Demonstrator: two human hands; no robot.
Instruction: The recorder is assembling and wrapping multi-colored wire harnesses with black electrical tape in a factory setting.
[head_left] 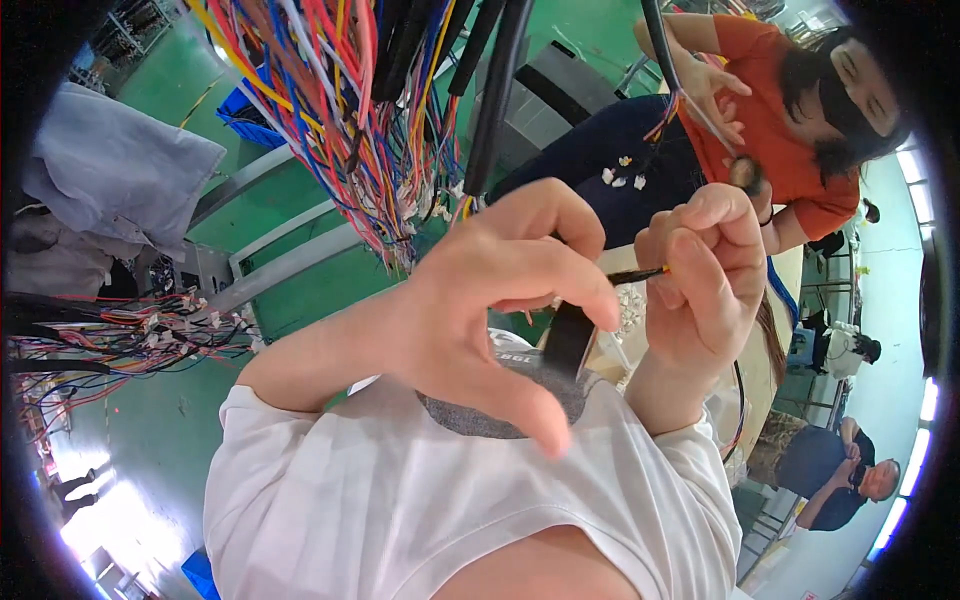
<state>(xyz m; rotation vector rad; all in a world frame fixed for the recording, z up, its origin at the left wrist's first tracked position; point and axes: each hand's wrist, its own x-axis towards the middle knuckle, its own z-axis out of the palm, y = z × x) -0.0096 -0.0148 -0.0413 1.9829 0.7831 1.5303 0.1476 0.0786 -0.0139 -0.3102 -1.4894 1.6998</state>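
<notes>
My left hand [490, 300] is slightly blurred, its fingers curled and its thumb stretched away from them. Against the curled fingers sits a black roll [570, 342], probably tape seen edge-on; the fingers partly hide how it is held. My right hand [708, 285] pinches the end of a thin black-wrapped wire [638, 275] between thumb and fingertips, where a bit of yellow shows. This wire runs leftward to the fingertips of my left hand. Just above, a thick bundle of coloured wires [375, 140] with white connectors hangs down beside black sleeved cables [497, 100].
A co-worker in orange [745, 110] at the upper right handles a black cable [655, 35]. Another wire bundle [150, 335] lies at left, near metal frame bars [290, 270] and a grey cloth [125, 160]. A further person [825, 465] stands at the right.
</notes>
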